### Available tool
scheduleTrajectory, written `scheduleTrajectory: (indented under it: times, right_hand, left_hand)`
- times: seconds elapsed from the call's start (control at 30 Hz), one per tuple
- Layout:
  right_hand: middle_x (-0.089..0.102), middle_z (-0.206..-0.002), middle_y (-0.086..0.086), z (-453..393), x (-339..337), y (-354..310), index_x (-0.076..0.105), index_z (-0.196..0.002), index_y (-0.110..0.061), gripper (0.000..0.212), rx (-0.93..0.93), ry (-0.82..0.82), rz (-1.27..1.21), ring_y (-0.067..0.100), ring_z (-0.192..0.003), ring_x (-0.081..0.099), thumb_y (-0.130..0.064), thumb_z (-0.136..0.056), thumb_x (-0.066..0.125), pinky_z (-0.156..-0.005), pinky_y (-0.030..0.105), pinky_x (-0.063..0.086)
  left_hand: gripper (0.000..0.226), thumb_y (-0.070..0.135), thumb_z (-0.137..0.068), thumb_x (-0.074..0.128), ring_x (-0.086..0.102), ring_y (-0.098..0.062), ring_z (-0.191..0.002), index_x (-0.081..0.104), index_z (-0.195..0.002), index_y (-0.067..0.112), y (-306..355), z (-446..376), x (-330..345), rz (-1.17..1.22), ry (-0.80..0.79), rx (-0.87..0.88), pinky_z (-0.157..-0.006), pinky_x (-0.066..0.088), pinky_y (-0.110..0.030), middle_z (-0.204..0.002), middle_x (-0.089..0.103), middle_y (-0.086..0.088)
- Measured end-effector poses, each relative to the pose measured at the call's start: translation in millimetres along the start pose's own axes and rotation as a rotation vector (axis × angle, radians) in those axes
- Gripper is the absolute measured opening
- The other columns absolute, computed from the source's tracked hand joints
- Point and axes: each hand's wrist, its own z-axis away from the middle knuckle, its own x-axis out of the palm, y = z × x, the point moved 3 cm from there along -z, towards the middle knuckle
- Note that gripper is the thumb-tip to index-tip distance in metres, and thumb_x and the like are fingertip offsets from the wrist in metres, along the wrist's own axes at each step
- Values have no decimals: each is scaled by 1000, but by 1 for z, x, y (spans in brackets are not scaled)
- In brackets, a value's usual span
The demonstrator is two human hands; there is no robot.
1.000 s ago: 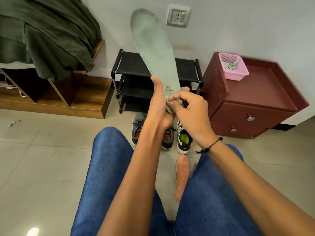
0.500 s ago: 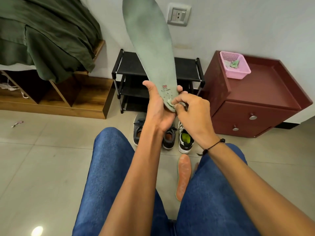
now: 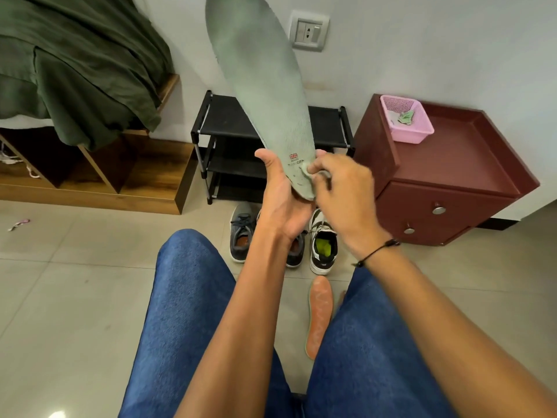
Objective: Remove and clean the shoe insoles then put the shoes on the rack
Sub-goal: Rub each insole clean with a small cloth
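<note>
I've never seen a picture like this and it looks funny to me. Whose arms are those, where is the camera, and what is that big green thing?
The camera sits on a person's head and looks down, so you see that person's own arms and blue-jeaned knees. There is no machine here, only two bare hands.

The left hand holds the heel end of a grey-green insole, the soft pad that lies inside a shoe, pointing up. The right hand pinches a small pale wipe against the insole's heel to clean it.

On the floor lie an orange insole between the legs, two grey shoes and a white shoe with a bright green inside. Behind them stands a black shoe rack. Beside it a dark red cabinet carries a pink basket.
</note>
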Motion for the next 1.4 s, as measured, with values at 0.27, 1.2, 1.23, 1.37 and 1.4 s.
scheduleTrajectory:
  times: [0.27, 1.2, 1.23, 1.37, 1.4]
  right_hand:
    - [69, -91, -1, 16, 4, -7, 70, -85, -14, 16, 288, -170, -307, 9, -73, 60, -1, -81, 61, -67, 21, 51]
    - [70, -87, -6, -3, 8, 5, 68, -73, -25, 27, 407, -114, -567, 6, -90, 64, 2, -76, 67, -87, 38, 53]
    - [70, -87, -2, 0, 11, 4, 68, -74, -22, 24, 426, -123, -584, 10, -89, 65, 2, -76, 67, -85, 41, 54]
    - [69, -75, -1, 18, 13, -5, 68, -77, -15, 18, 427, -180, -704, 12, -71, 66, 3, -79, 64, -64, 29, 54]
    - [68, -71, -4, 22, 13, -6, 68, -77, -15, 19, 422, -224, -719, 7, -67, 64, 3, -80, 64, -62, 24, 51]
  left_hand:
    - [84, 76, -78, 14, 62, -17, -76, 63, -96, 10, -6, -1, -8, -75, 70, -13, -76, 52, -33, -84, 64, -4]
    - [61, 54, -98, 20, 68, -23, -84, 59, -111, 10, 5, 1, -16, 89, 147, -65, -77, 56, -35, -93, 70, -13]
    - [62, 54, -98, 20, 67, -26, -89, 59, -115, 8, 6, 1, -17, 89, 129, -73, -82, 54, -37, -99, 68, -16]
    - [66, 57, -95, 25, 63, -29, -92, 58, -118, 5, 14, 1, -19, 125, 90, -92, -85, 52, -41, -111, 61, -16]
    - [69, 61, -94, 25, 64, -27, -87, 59, -118, 6, 15, 1, -20, 137, 85, -99, -81, 54, -41, -110, 61, -14]
